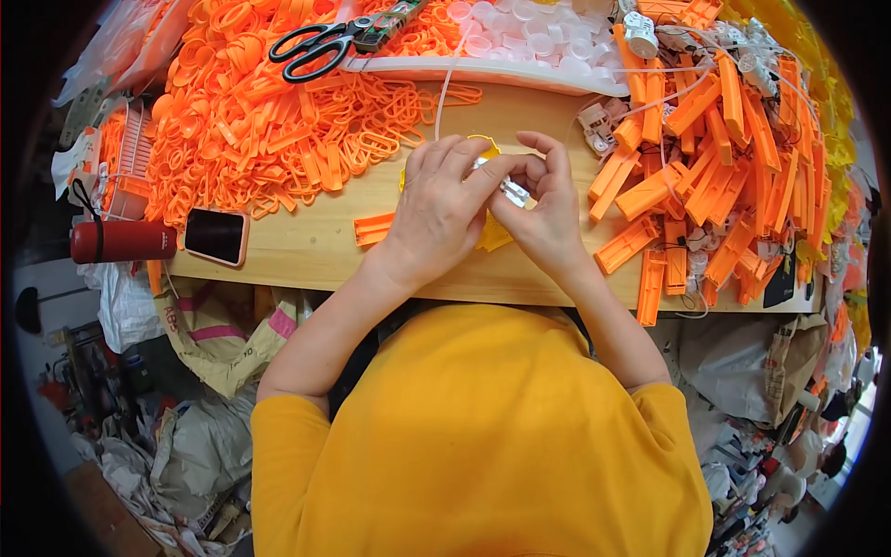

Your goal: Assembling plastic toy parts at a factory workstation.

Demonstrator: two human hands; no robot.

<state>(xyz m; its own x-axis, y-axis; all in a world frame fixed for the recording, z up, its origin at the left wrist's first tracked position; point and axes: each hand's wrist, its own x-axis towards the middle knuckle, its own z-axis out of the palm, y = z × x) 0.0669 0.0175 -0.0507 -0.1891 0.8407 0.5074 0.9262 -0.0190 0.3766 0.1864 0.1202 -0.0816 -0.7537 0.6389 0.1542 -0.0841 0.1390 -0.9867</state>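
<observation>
My left hand (438, 206) and my right hand (546, 212) meet over the middle of the wooden table. Between the right thumb and fingers is a small white part with a shiny metallic look (514, 192). The curled left fingers close in from the other side; what they grip is mostly hidden. A yellow plastic piece (495, 235) shows below and behind the hands, largely covered by them. One thin white strand (447, 91) runs up from behind the left hand. By the left wrist lies an orange channel-shaped piece (371, 229).
Loose orange plastic parts (269, 121) heap at left, with black-handled scissors (316, 48) above. Translucent caps (529, 32) fill a white tray (501, 72) at the back. Orange channel pieces with wires (715, 158) pile at right. A phone (215, 236) and red bottle (122, 240) lie left.
</observation>
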